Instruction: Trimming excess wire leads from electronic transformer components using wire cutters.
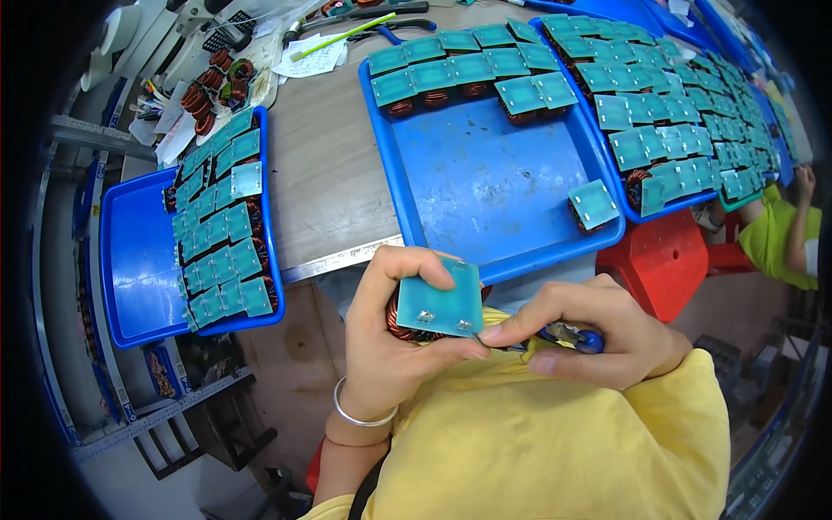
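Note:
My left hand (390,316) is closed around a copper-wound coil on a small green circuit board (439,299), thumb and fingers at the board's edges. Shiny solder spots show along the board's near edge, and most of the copper winding is hidden behind it. My right hand (598,325) grips a blue-handled hand tool (582,338) whose thin dark tip meets the board's near right corner. What kind of tool it is, I cannot make out. Beyond my hands lies a blue tray (485,191) with rows of similar boarded coils at its far end and a single one (594,206) at its near right corner.
On the left stands another blue tray (139,260) with several boarded coils. More full trays (650,143) extend right, above a red stool (659,264). Blue-handled pliers (394,33), papers (312,57) and bare coils (204,95) lie farther back. Another person's arm (797,217) shows far right.

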A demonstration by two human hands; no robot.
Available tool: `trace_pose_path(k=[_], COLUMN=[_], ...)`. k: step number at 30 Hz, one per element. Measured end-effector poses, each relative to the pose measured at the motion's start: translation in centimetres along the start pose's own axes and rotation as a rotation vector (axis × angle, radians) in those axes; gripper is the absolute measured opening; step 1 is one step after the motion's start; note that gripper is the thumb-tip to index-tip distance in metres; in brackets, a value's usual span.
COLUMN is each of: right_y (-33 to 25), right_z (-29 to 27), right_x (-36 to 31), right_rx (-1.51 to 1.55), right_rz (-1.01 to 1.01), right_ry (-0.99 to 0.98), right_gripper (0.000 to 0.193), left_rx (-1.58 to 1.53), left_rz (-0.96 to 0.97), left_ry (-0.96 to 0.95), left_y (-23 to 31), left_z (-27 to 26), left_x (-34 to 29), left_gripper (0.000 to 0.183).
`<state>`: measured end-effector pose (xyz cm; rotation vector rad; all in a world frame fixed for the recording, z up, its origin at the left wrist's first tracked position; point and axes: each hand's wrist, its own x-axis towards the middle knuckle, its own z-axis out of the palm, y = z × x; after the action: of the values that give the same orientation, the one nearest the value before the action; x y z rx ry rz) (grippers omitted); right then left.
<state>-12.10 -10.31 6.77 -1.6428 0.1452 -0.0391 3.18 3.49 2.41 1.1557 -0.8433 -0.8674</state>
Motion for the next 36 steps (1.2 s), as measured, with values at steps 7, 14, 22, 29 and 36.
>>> trace_pose_path(k=[7,14,22,29,36], right_y=[0.1,-0.1,0.0,0.1,0.6], right_z=[0.1,-0.3,-0.4,-0.5,-0.5], right_x=[0.1,0.2,0.4,0.4,0.8], right_rx=[0.061,0.039,0.014,0.019,0.011], right_rz=[-0.051,0.033,-0.013,-0.003,0.093], right_ry=[0.013,-0.04,-0.034,-0.032,0.038], right_gripper=[0.027,0.026,0.026,0.025,0.024], left_rx=[0.071,0.197,0.306,0.389,0.684], left_rz=[0.098,0.134,0.167,0.206,0.36], left_ry=[-0.035,-0.007,0.035,0.048,0.072], left_y=[0.2,0.2,0.2,0.5,0.3], left_z=[-0.1,-0.4,-0.6,-0.4,-0.4], left_x=[0.2,0.2,0.2,0.4,1.0], left_gripper=[0.055,0.055,0.054,0.053,0.051])
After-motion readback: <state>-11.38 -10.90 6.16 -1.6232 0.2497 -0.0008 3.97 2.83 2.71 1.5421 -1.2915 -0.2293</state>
